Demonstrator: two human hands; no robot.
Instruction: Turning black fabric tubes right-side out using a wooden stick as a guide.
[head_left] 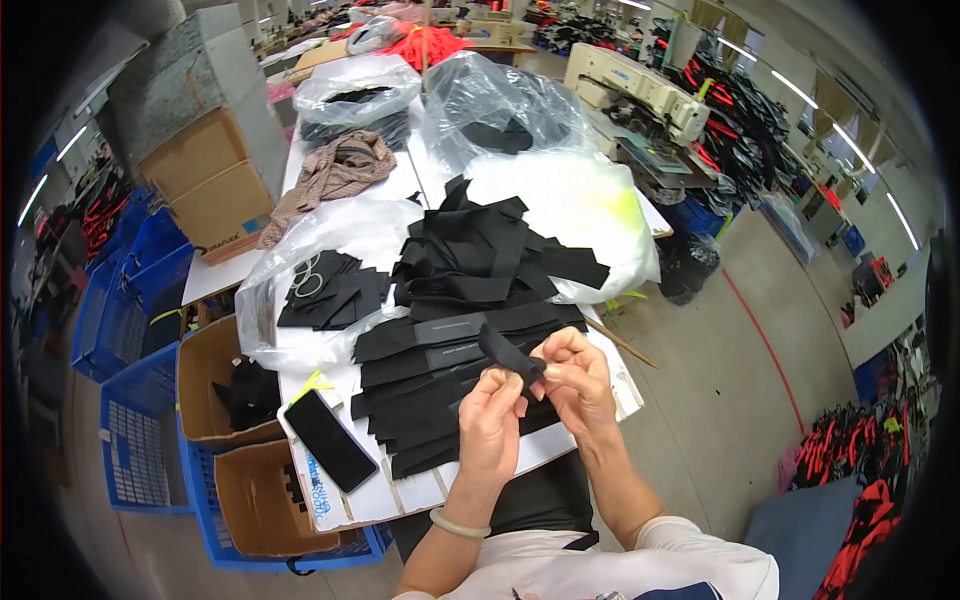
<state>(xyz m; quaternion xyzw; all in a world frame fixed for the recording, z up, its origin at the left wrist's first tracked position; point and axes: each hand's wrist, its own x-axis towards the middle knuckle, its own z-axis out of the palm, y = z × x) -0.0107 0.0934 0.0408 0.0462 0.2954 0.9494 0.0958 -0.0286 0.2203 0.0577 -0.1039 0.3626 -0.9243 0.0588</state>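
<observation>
A white table point(410, 492) lay beneath the fingers, spread with clear plastic bags point(330, 235) well beyond them. Just past the fingertips sat a heap of black fabric strips point(470, 275), flat and matte, some bearing a thin pale line. A black phone point(330, 440) lay to the left of the fingers, near the table edge. The left hand point(490, 425) and right hand point(575, 385) met above the strips, both pinching one short black fabric piece point(508, 355); it was narrow, dark and folded, one end sticking up leftward from the fingertips.
</observation>
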